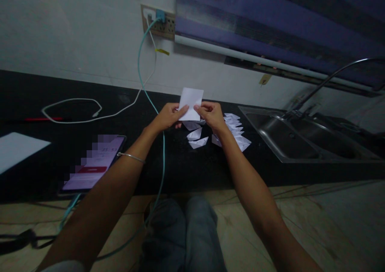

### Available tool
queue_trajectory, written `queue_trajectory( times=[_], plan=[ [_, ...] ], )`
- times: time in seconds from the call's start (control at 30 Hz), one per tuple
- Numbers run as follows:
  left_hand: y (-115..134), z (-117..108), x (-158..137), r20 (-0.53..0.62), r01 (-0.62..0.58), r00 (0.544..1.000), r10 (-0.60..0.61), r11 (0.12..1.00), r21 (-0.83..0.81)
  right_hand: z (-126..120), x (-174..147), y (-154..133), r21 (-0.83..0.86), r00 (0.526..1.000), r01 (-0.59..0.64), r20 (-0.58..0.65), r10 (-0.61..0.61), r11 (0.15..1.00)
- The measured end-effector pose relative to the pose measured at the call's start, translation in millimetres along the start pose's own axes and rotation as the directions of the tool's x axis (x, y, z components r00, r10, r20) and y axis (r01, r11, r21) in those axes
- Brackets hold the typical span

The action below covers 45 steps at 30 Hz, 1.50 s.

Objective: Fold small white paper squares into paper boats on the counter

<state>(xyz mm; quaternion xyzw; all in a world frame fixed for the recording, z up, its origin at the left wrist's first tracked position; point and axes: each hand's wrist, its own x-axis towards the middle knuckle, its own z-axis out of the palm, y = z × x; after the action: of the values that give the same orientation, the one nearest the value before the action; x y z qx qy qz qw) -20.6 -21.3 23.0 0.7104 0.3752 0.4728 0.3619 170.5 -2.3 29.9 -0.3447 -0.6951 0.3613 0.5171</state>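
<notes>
A folded white sheet of paper (190,100) is held up over the black counter between both hands. My left hand (169,115) pinches its lower left side, thumb laid on the front face. On the lower right edge, my right hand (212,115) grips it the same way, with the other fingers behind. Just below and beyond the hands lie folded paper boats (198,143), a few loose ones under the sheet. A bunch of more paper boats (236,131) sits beside my right wrist, partly hidden by the forearm.
A double steel sink (288,140) with a curved faucet (327,79) is at the right. Left on the counter (186,172) are a tablet (93,164), white paper (21,148) and a red pen (42,119). A teal cable (164,156) and a white cable (120,112) run from the wall outlet (165,25).
</notes>
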Motion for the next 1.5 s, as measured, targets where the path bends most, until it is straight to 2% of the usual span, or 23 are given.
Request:
queue_trajectory(
  times=[0.1,0.23,0.33,0.53,0.63,0.83,1.03,1.27,1.5],
  plan=[
    [-2,1,0,-0.011,-0.016,1.0,0.017,0.997,0.07,1,-2,0,-0.025,0.998,0.0,0.07,0.002,1.0],
    [-2,1,-1,0.02,-0.005,1.0,0.002,0.992,0.128,2,-3,-1,-0.055,0.998,0.011,0.064,-0.008,0.998],
    [-2,0,-1,0.021,0.019,1.0,-0.022,0.994,0.107,2,-2,-2,-0.048,0.998,0.003,0.069,0.0,0.999],
    [-9,-4,2,-0.07,0.022,0.997,-0.016,0.997,0.078,1,-3,-3,-0.019,0.996,0.004,0.085,-0.003,1.0],
    [-10,-2,3,-0.071,0.023,0.997,-0.018,0.998,0.06,0,-3,-2,-0.035,0.996,0.022,0.086,-0.019,0.999],
    [-4,1,5,-0.199,-0.089,0.976,0.093,0.996,0.029,0,-3,-1,-0.033,0.995,0.033,0.1,-0.03,0.999],
    [-4,0,6,-0.195,-0.046,0.979,0.055,0.998,0.051,1,-4,-2,-0.081,0.995,0.003,0.095,0.005,0.997],
    [-6,-3,8,-0.208,-0.057,0.976,0.069,0.997,0.061,0,-4,-4,-0.132,0.983,0.051,0.184,-0.026,0.99],
    [-10,-4,12,-0.226,-0.061,0.972,0.058,0.998,-0.004,-1,-3,-2,-0.136,0.978,0.053,0.21,-0.023,0.989]
  ],
)
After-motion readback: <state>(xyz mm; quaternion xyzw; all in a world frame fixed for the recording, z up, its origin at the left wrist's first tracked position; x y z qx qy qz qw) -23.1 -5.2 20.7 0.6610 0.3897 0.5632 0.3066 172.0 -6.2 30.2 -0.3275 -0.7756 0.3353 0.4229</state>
